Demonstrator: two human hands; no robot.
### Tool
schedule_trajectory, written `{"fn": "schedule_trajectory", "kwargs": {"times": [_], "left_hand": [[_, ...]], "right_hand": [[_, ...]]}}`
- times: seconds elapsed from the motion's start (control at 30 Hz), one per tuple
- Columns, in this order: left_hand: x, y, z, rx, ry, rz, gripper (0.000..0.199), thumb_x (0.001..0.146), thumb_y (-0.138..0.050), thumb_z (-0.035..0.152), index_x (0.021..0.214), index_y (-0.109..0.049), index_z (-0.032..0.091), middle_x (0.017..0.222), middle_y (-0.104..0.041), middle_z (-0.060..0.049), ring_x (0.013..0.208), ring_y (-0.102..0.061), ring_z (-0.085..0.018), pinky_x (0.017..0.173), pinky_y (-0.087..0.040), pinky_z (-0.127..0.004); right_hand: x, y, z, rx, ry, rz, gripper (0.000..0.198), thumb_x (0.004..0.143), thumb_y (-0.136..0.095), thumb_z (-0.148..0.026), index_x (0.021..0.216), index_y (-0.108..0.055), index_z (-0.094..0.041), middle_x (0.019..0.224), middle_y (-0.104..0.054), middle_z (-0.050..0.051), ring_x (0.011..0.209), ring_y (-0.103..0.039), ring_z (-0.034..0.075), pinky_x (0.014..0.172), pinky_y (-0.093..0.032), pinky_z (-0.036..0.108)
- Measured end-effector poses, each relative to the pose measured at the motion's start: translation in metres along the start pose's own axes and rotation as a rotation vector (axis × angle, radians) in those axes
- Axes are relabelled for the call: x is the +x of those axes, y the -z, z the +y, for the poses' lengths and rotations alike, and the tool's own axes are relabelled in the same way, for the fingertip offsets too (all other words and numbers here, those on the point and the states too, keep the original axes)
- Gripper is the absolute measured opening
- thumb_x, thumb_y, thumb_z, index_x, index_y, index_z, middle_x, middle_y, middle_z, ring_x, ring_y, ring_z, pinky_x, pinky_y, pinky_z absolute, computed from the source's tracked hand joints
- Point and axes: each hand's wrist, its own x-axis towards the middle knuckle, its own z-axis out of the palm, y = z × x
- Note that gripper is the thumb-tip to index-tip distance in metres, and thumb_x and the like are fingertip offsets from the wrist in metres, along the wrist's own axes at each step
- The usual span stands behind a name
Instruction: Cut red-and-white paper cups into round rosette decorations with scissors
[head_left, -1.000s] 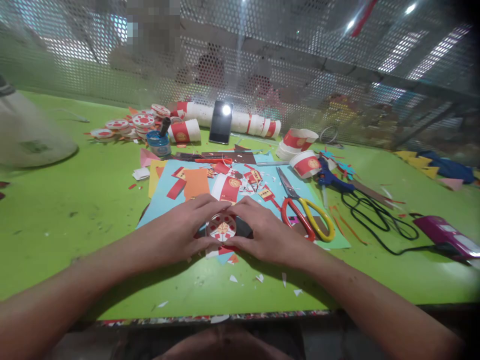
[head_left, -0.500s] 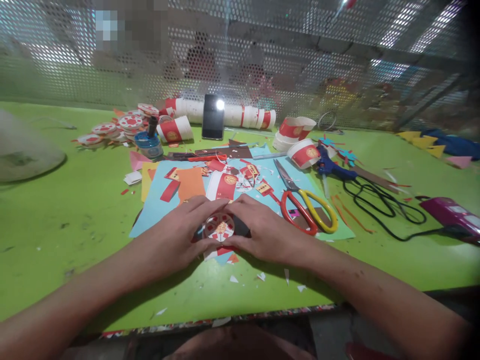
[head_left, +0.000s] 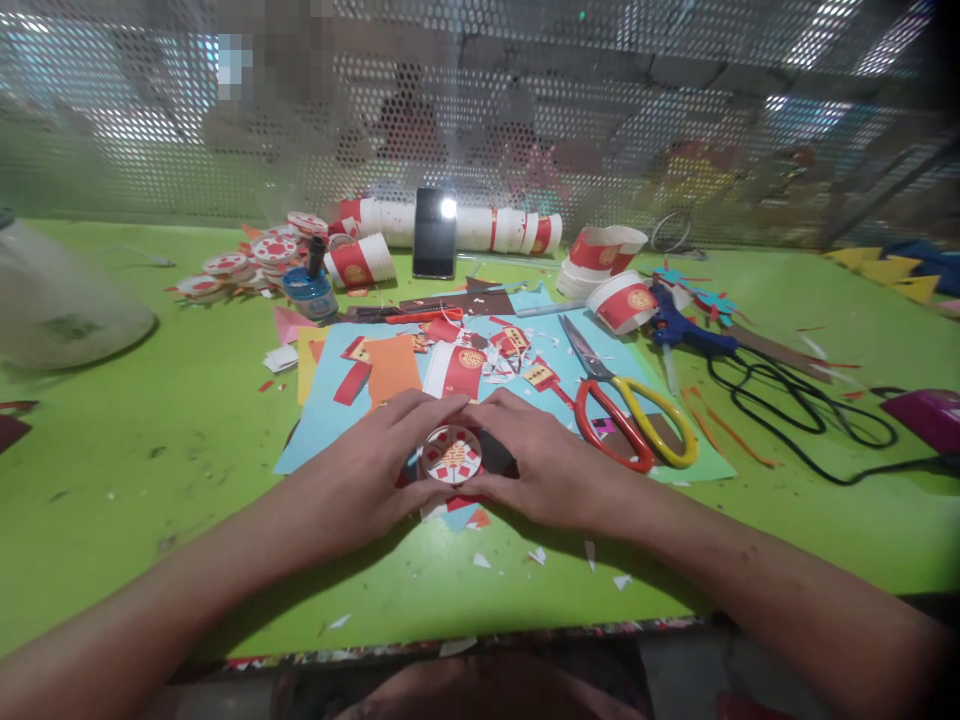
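Between my two hands is a small round paper disc (head_left: 451, 455), white with red patches and a gold emblem at its centre. My left hand (head_left: 379, 460) curves round its left side, thumb at the near edge and fingers at the far edge. From the right, my right hand (head_left: 551, 465) grips it the same way, and the fingertips of both hands meet. Beyond them lies a red-and-white paper cup piece (head_left: 456, 370) on light blue paper (head_left: 319, 425). Scissors (head_left: 626, 415) with one red and one yellow handle rest beside my right hand.
Several paper cups (head_left: 360, 262) and a phone (head_left: 435, 235) stand at the back. Patterned discs (head_left: 274, 247) are piled behind a blue glue bottle (head_left: 310, 295). At right lie a blue glue gun (head_left: 694, 335), its black cable (head_left: 780, 415) and a purple device (head_left: 926, 415). Scraps litter the green table (head_left: 135, 480).
The whole view has shifted slightly, so the table and hands appear a little further right. Both hands keep their hold on the disc, with hardly any movement.
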Motion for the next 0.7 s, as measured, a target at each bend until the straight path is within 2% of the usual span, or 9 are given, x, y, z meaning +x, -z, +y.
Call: {"fn": "schedule_trajectory", "kwargs": {"times": [0.17,0.3,0.53,0.7], "left_hand": [[0.0006,0.0010,0.0013,0.006,0.014,-0.036,0.062,0.089,-0.058,0.030,0.142,-0.027,0.030,0.118,-0.053,-0.009,0.106,-0.054,-0.024,0.089,-0.047,-0.040],[0.0004,0.0015,0.0017,0.013,0.038,-0.059,0.063,0.089,-0.056,0.030,0.143,-0.024,0.032,0.117,-0.051,-0.008,0.104,-0.054,-0.023,0.088,-0.046,-0.040],[-0.0018,0.0042,0.0056,0.023,0.058,-0.086,0.067,0.087,-0.058,0.031,0.144,-0.024,0.029,0.124,-0.049,-0.009,0.103,-0.055,-0.023,0.088,-0.047,-0.038],[-0.0001,0.0083,0.0039,-0.025,0.036,-0.066,0.063,0.087,-0.057,0.041,0.142,-0.031,0.024,0.129,-0.054,-0.012,0.111,-0.055,-0.026,0.092,-0.046,-0.040]], "right_hand": [[-0.0003,0.0023,0.0029,0.054,-0.008,-0.018,0.039,0.087,-0.064,-0.032,0.121,-0.052,-0.019,0.110,-0.060,0.010,0.102,-0.053,0.026,0.084,-0.048,0.042],[0.0001,0.0013,0.0062,0.092,0.049,0.045,0.033,0.085,-0.067,-0.029,0.116,-0.056,-0.021,0.115,-0.063,0.008,0.103,-0.055,0.025,0.088,-0.046,0.040],[-0.0004,-0.0012,0.0075,0.084,0.048,0.072,0.040,0.084,-0.068,-0.030,0.121,-0.055,-0.021,0.110,-0.065,0.007,0.098,-0.058,0.022,0.084,-0.047,0.036],[0.0000,-0.0009,0.0084,0.066,0.066,0.088,0.046,0.082,-0.070,-0.027,0.125,-0.054,-0.021,0.111,-0.066,0.007,0.099,-0.058,0.022,0.083,-0.047,0.036]]}}
